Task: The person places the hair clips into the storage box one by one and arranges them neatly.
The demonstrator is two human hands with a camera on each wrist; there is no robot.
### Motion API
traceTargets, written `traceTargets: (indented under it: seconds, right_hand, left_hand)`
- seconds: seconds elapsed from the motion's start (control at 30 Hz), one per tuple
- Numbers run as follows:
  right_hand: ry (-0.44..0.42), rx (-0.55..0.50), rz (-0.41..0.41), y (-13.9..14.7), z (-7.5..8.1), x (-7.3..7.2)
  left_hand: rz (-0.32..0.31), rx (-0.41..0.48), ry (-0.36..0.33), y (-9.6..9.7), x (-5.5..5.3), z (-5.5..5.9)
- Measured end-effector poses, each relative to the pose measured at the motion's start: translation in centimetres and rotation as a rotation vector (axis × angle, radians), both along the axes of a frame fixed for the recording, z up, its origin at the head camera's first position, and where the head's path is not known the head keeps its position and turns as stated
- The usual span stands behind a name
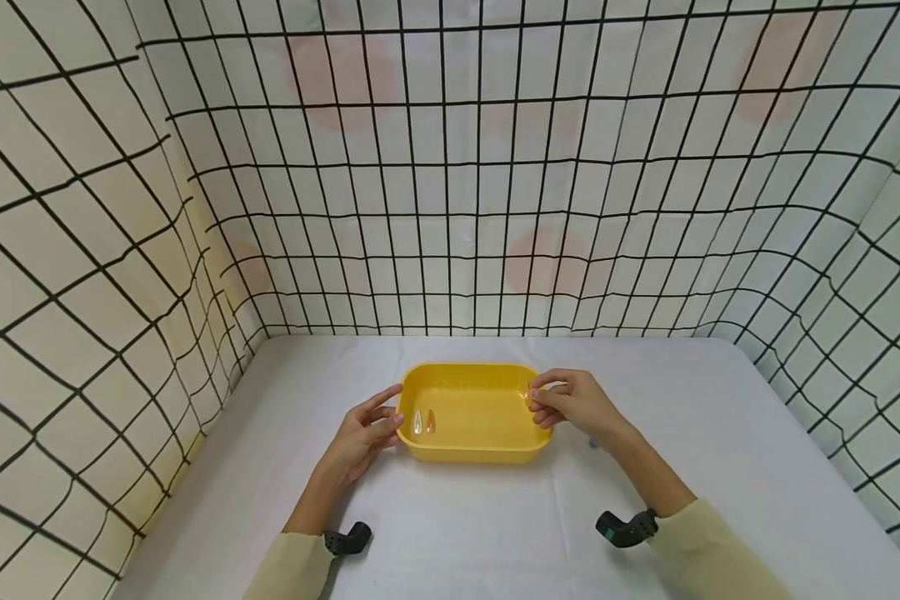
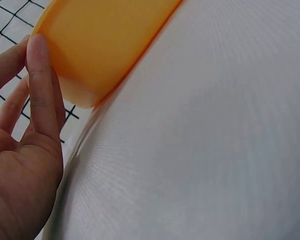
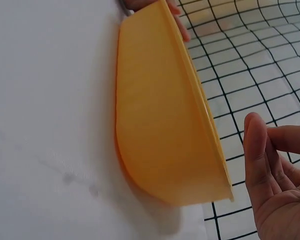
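A yellow plastic tray (image 1: 472, 454) with raised walls stands on the white-covered table. Two small snap hair clips lie side by side at its left end, one pale clip (image 1: 417, 422) and one orange clip (image 1: 431, 422). My left hand (image 1: 362, 435) holds the tray's left rim, thumb in front and fingers along the side. Over the right rim, my right hand (image 1: 570, 403) has thumb and forefinger pinched together. A small orange glint shows at those fingertips, apparently another hair clip, mostly hidden. In the right wrist view the right hand (image 3: 282, 180) stands beside the tray wall (image 3: 155, 110).
A small blue thing (image 1: 593, 443) lies on the table beneath my right forearm, partly covered. Black grid netting (image 1: 450, 162) over white sheeting rises behind the table (image 1: 450, 533) and along both sides. A dark wrist camera sits on each wrist.
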State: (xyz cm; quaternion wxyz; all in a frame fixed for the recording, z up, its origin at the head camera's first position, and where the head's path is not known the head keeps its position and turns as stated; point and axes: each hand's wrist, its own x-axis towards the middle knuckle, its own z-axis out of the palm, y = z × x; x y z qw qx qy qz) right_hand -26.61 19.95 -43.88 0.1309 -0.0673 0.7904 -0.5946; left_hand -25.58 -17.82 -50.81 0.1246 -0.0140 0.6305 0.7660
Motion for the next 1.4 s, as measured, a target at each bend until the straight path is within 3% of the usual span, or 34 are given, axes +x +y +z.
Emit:
traceTargets:
  seconds: [0.4,0.6,0.83,1.4]
  right_hand:
    - [0.000,-0.041,0.053,-5.0,-0.9,-0.9]
    - [-0.026,-0.035,0.000,-7.3,-1.7,-1.4]
    - [-0.069,0.036,-0.053,-9.9,-2.6,-1.9]
    - [-0.106,0.190,-0.023,-13.8,-3.7,-2.2]
  left_hand:
    - [-0.005,-0.001,0.013,-0.1,-0.1,-0.1]
    - [0.000,0.002,-0.001,-0.1,-0.1,-0.1]
    - [0.014,0.000,-0.014,0.0,0.0,0.1]
    - [0.016,-0.014,0.001,0.1,0.0,0.0]
